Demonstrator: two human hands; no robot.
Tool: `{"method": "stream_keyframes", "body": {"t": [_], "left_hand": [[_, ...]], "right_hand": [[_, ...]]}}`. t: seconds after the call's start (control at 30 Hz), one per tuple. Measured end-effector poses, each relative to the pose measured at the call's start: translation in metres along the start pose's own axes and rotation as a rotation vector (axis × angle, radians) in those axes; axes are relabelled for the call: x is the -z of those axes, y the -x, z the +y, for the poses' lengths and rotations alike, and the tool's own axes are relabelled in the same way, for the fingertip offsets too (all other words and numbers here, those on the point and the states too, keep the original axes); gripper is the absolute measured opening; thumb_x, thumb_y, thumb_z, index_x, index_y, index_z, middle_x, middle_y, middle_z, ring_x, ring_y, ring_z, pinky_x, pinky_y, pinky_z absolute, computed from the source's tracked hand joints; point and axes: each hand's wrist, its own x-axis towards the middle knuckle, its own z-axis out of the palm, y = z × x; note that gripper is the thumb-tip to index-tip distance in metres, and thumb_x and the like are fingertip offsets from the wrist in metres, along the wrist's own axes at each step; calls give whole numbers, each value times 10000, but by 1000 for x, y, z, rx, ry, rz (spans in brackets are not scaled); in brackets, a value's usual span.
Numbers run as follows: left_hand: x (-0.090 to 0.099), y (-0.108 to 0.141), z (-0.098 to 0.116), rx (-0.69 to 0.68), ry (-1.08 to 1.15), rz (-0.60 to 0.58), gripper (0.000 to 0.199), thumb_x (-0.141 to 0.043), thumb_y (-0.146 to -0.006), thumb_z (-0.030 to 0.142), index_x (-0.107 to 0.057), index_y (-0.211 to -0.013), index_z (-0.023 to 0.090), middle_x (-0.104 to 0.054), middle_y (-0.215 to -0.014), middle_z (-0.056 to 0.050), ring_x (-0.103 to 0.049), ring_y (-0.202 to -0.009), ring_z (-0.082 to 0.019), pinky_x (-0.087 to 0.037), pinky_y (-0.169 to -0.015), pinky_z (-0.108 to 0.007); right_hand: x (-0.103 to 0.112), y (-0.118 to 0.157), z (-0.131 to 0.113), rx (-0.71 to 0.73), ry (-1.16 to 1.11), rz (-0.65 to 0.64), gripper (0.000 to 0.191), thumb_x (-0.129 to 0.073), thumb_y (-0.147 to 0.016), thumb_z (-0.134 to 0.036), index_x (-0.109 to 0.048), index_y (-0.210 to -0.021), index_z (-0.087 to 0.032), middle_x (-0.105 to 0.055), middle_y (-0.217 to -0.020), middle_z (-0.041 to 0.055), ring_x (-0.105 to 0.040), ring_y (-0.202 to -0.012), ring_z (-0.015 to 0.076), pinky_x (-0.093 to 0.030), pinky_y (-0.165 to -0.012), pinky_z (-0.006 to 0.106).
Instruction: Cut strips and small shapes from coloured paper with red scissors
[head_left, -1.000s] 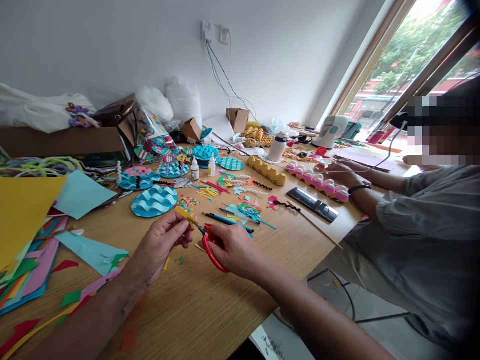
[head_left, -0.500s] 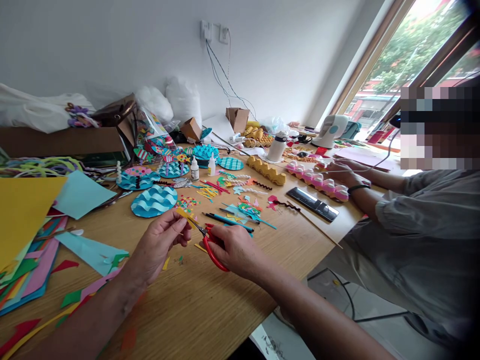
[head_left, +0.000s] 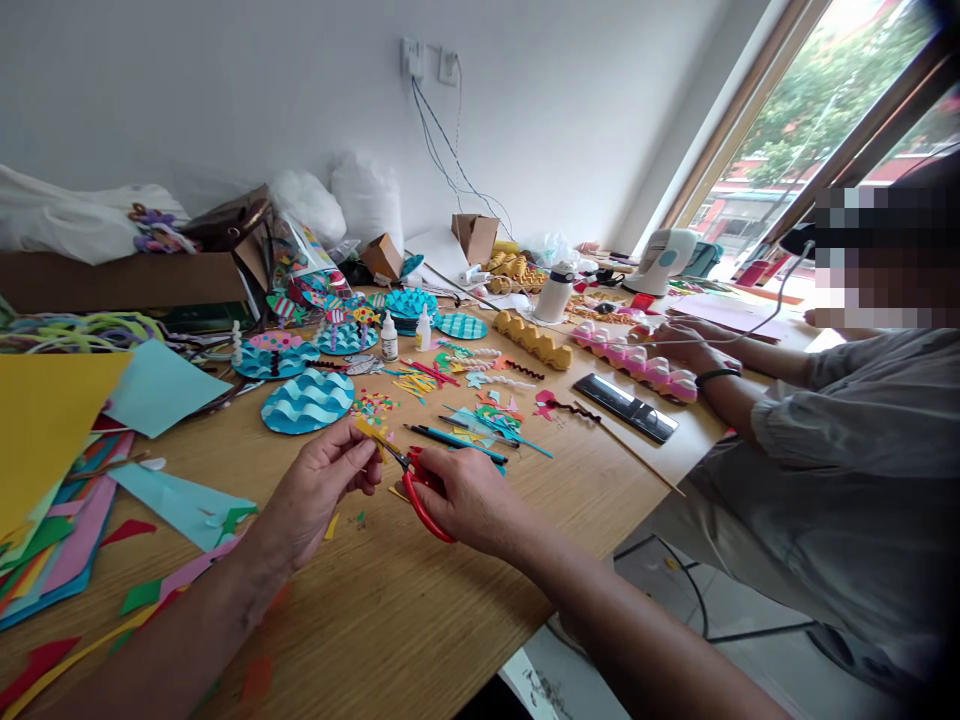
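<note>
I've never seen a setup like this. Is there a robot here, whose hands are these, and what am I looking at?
There is no robot in view, just a person working with two bare hands. The view comes from a camera worn on that person's head, looking forward and down, so both forearms reach in from the bottom.

The left hand pinches a small piece of yellow paper. The right hand holds red-handled scissors, their blades at that paper.

On the wooden table lie a blue wavy disc, two small bottles, a yellow bumpy strip and a dark phone-like slab. Coloured paper sheets are at the left. At the right sits another person, whose arms rest at the table.
</note>
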Motion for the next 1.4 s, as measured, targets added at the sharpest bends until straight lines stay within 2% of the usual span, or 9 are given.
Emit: {"method": "stream_keyframes", "body": {"t": [0.37,0.67,1.4], "left_hand": [[0,0,0,26,17,-1,110,-630,-731,300,-600,-725,195,-589,-651,26,-518,-588,-98,-426,-557,-208],[1,1,-2,9,8,-25,90,-606,-760,281,-597,-744,193,-581,-641,29,-517,-596,-94,-426,-567,-203],[3,0,-5,112,55,-97,93,-619,-763,268,-590,-724,189,-580,-632,41,-501,-571,-77,-402,-545,-189]], "right_hand": [[-2,2,3,9,23,19,247,-452,-856,-324,-574,-719,-159,-539,-606,0,-362,-509,79,-222,-502,220],[-2,2,2,-8,25,10,273,-439,-855,-361,-566,-722,-159,-552,-614,12,-370,-512,81,-234,-503,213],[-6,3,7,6,7,31,270,-448,-842,-365,-541,-690,-162,-532,-594,-1,-330,-510,76,-214,-497,209]]}}
